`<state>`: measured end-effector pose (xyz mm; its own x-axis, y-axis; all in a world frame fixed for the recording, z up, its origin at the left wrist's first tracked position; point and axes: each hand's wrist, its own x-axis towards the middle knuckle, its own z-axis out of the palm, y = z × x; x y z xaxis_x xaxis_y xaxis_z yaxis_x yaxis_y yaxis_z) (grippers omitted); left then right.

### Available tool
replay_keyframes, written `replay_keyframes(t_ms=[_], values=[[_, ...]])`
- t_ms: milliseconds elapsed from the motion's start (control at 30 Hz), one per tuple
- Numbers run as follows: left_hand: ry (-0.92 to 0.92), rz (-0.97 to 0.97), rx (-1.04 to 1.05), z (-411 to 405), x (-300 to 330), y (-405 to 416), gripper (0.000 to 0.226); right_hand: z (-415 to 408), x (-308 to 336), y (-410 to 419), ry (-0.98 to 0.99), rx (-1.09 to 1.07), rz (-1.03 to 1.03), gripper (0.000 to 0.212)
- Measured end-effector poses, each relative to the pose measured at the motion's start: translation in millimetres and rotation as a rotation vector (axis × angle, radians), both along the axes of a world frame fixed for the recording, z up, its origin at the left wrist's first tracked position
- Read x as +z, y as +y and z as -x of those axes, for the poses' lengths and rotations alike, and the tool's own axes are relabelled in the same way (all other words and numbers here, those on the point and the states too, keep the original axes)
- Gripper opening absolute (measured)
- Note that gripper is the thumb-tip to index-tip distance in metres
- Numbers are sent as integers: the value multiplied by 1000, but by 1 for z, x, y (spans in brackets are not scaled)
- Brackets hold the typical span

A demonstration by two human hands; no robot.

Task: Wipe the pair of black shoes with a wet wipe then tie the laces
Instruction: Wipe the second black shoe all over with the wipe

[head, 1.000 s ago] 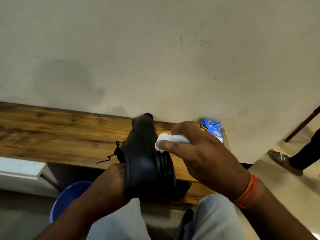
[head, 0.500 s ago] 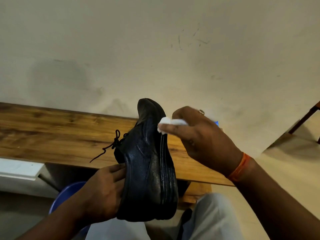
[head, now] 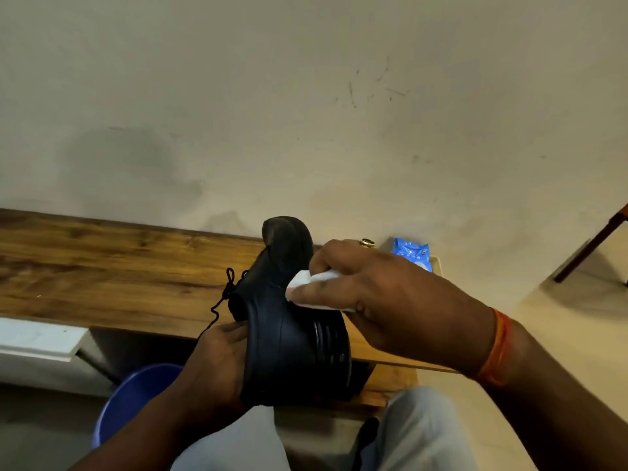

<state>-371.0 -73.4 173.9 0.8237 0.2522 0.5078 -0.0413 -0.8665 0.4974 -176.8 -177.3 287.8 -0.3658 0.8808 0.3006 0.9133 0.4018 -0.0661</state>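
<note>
So, shoe (head: pixel 292 321) held up over the desk (head: pixel 102 266) edge, toe pointing away.
From my feed, left hand (head: pixel 217 365) grips its heel end; right hand (head: pixel 384 294) pinches the wet wipe (head: pixel 306 282) against its right side, sole facing right.

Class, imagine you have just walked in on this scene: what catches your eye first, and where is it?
First, the black shoe at centre, tipped on its side above the wooden bench, gripped at the heel by the left hand. Next, the right hand pinching a white wipe against the shoe's sole edge. Behind, a blue wipe pack lies by the wall.
</note>
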Motion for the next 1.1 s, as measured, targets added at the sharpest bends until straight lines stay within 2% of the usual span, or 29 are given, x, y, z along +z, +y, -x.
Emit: replay_keyframes(t_ms=[33, 67, 133, 167, 233, 267, 333, 433, 533, 633, 667, 767, 867, 967, 1033, 1100], values=[[-4, 178, 59, -3, -1, -4, 18, 4, 3, -2, -21, -1, 15, 43], [20, 151, 109, -6, -4, 1, 21, 7, 3, -3, -70, 2, -1, 43], [-101, 45, 170, -16, -15, 4, 36, 14, 4, -7, -158, -15, -15, 48], [-89, 39, 156, -19, -13, 3, 39, 17, 4, -10, -196, -34, -35, 50], [-51, -20, 227, -18, -9, 0, 16, 23, 5, -16, -247, -79, -90, 50], [-53, 5, 268, -18, -8, -1, 19, 27, 5, -21, -251, -106, -131, 53], [-102, 221, 409, -19, -8, -6, 35, 32, -1, -27, -237, -156, -195, 64], [-355, 585, 604, -33, -1, -14, 58, 35, -23, -26, -209, -210, -213, 50], [-545, 695, 684, -41, 18, -18, 40, 29, -60, -16, -125, -302, -209, 47], [-709, 1106, 660, -46, 25, -17, 8, 22, -91, -8, -17, -375, -198, 49], [-754, 1226, 637, -47, 28, -18, 15, 19, -99, -7, 15, -396, -208, 49], [-918, 1581, 535, -46, 44, -22, 11, 9, -110, -7, 100, -481, -255, 51], [-1041, 1884, 490, -40, 53, -23, 21, -2, -106, -5, 179, -627, -321, 53], [-1009, 2010, 454, -40, 56, -28, 23, 1, -98, 5, 246, -648, -376, 52], [-989, 2036, 448, -43, 57, -32, 26, 14, -92, 12, 266, -591, -393, 48], [-1005, 2036, 459, -46, 57, -32, 20, 28, -86, 17, 252, -526, -372, 43]])
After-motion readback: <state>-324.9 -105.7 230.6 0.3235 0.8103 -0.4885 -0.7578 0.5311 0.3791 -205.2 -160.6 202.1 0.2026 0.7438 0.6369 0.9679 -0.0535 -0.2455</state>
